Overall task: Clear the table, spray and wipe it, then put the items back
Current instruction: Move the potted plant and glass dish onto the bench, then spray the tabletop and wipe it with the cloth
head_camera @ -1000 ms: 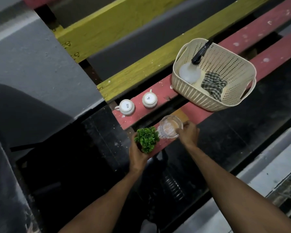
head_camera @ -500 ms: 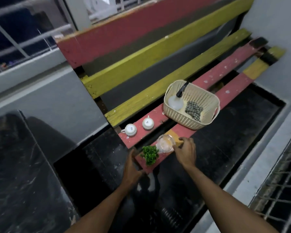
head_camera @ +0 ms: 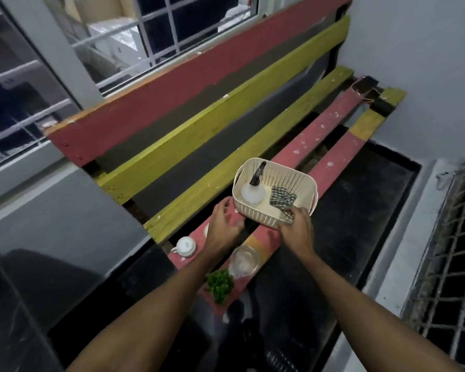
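Observation:
A cream perforated basket (head_camera: 293,173) stands on the red bench slats (head_camera: 320,132). Inside it lie a white spray bottle (head_camera: 253,193) with a black nozzle and a checked cloth (head_camera: 281,201). My right hand (head_camera: 297,228) reaches over the basket's near rim and its fingers touch the cloth's lower edge. My left hand (head_camera: 223,225) hovers with spread fingers just left of the basket, hiding one white cup. Another white cup (head_camera: 185,246) sits on the slat. A clear glass bowl (head_camera: 244,261) and a small green plant (head_camera: 219,284) rest on the nearest slat.
The bench has red and yellow backrest planks (head_camera: 199,84) below a barred window (head_camera: 145,30). Gaps run between the seat slats. A dark glossy table surface (head_camera: 333,251) lies under and in front of the bench. A metal grate (head_camera: 454,264) is at the right.
Both hands let go of the plant and the glass bowl and moved up to the basket. My right hand now touches the cloth. The view tilted upward.

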